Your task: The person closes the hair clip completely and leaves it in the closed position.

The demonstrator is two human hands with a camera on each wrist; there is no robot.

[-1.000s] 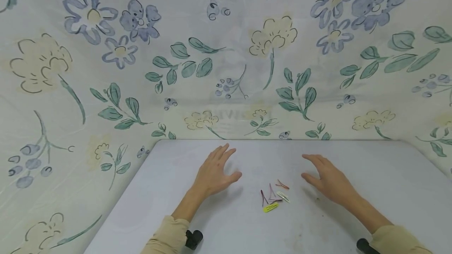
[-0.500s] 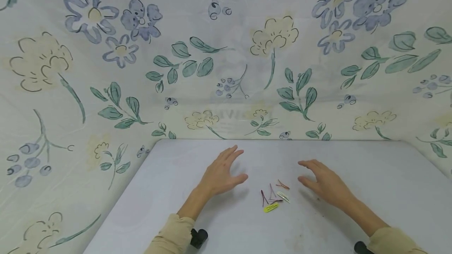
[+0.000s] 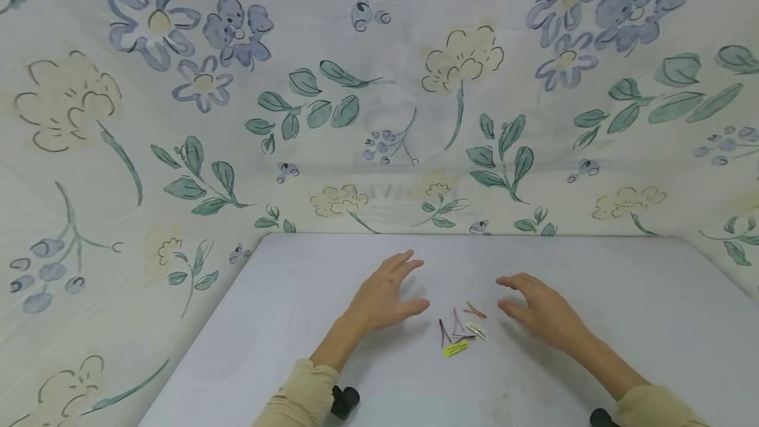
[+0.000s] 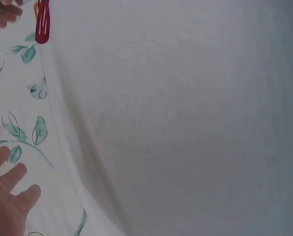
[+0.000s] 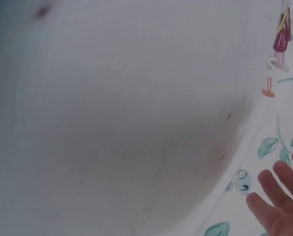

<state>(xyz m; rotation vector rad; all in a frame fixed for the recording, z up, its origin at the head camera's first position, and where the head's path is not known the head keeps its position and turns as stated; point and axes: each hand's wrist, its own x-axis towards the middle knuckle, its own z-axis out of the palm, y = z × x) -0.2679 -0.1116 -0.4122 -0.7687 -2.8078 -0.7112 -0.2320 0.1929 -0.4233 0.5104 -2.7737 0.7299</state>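
A small cluster of snap hair clips lies on the white table between my hands in the head view. It includes a yellow clip (image 3: 456, 348) at the near side, a cream clip (image 3: 476, 331), an orange clip (image 3: 475, 311) at the far side, a pink clip (image 3: 456, 321) and a dark red clip (image 3: 443, 333). Several of them stand with their two arms spread apart. My left hand (image 3: 384, 296) hovers left of the cluster, fingers spread and holding nothing. To the right, my right hand (image 3: 548, 313) is likewise above the table, relaxed, its thumb apart from the fingers.
The white table (image 3: 237, 361) reaches back to a wall covering (image 3: 391, 97) with flowers and leaves. Black wrist devices (image 3: 346, 402) show below both tan sleeves (image 3: 302, 394). Small dark specks mark the tabletop right of the clips.
Both hands have moved inward toward the clips, the left one rightward and the right one slightly left and nearer. The clips have stayed where they were.
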